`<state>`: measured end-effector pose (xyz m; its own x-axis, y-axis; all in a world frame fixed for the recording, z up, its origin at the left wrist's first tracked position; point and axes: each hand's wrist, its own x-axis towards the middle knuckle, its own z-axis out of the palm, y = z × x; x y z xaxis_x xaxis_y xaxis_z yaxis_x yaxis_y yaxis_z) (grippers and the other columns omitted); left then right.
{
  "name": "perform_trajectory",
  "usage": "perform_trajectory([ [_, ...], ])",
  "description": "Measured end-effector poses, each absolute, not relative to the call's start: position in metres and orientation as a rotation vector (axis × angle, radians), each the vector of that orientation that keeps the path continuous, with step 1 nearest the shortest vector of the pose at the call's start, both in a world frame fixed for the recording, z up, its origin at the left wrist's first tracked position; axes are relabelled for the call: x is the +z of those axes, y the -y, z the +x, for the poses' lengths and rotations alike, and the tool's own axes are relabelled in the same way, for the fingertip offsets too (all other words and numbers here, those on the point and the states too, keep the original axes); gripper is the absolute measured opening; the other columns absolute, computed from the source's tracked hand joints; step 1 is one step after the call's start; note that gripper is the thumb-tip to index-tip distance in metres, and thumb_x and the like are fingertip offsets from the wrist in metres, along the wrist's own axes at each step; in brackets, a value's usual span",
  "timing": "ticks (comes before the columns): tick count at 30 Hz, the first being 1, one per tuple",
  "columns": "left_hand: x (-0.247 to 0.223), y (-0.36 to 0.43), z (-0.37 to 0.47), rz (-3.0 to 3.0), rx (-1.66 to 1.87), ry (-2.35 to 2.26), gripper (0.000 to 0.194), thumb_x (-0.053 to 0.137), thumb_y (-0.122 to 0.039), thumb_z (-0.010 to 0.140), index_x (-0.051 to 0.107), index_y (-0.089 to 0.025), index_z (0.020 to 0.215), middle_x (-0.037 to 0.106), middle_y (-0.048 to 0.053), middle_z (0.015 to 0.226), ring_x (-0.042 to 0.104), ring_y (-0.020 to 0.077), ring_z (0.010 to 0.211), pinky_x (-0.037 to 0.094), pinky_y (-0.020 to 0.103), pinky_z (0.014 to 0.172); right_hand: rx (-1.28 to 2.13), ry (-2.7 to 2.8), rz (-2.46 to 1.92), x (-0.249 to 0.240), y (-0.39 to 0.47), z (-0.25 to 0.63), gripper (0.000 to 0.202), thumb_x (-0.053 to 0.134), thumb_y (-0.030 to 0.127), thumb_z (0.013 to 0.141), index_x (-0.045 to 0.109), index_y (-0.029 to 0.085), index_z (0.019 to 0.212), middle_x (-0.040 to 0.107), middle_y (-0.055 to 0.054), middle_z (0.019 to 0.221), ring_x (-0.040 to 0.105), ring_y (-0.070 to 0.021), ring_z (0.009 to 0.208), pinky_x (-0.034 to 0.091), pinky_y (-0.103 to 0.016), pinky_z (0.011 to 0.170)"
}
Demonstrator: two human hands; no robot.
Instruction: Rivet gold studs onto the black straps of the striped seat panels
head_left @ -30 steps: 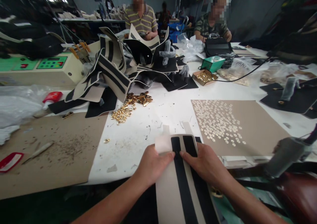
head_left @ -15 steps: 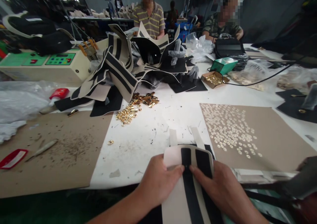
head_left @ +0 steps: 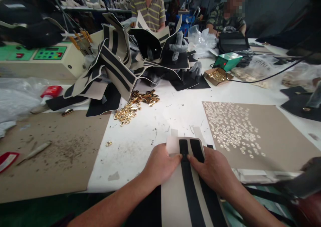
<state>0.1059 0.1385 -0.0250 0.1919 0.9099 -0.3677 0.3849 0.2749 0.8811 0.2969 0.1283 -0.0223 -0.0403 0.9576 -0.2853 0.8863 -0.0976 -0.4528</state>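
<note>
The left hand (head_left: 159, 163) and right hand (head_left: 217, 168) pinch the striped panel (head_left: 173, 197) from nine and three o'clock, thumbs nearly meeting; it lies between them, equally near, lengthwise roughly twelve to six

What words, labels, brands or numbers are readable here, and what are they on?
No text is readable.
Clear bag: dark marks like handwriting, too blurred.
Green control panel: markings too small.
Red object: pale label, unreadable.
Striped piece: no writing seen.
</note>
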Motion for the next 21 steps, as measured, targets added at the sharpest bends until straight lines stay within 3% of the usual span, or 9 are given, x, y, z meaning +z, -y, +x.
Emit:
perform_trajectory([
  [11, -0.0281, -0.1396, 0.1064, 1.461, 0.586, -1.442, 0.023, 0.068, -0.025, 0.083, 0.076, -0.023, 0.104, 0.080, 0.005, 0.098, 0.074, 0.0280, 0.090, 0.057, 0.037, 0.081, 0.720, 2.066, -2.158, -0.0255, -0.1300, 0.2954, 0.020, 0.062, 0.040, 0.093, 0.073, 0.024, 0.098, 0.080, -0.008, 0.092, 0.075, -0.0342, 0.090, 0.046, -0.037, 0.074],
  [21, -0.0302, -0.1405, 0.1061, 1.578, 0.576, -1.477, 0.026, 0.070, -0.025, 0.082, 0.073, -0.025, 0.108, 0.080, 0.005, 0.100, 0.075, 0.0294, 0.092, 0.058, 0.038, 0.081, 0.584, 2.122, -2.231, -0.0214, -0.1335, 0.2879, 0.030, 0.060, 0.048, 0.095, 0.071, 0.022, 0.106, 0.079, -0.012, 0.092, 0.075, -0.0362, 0.090, 0.045, -0.038, 0.072],
])
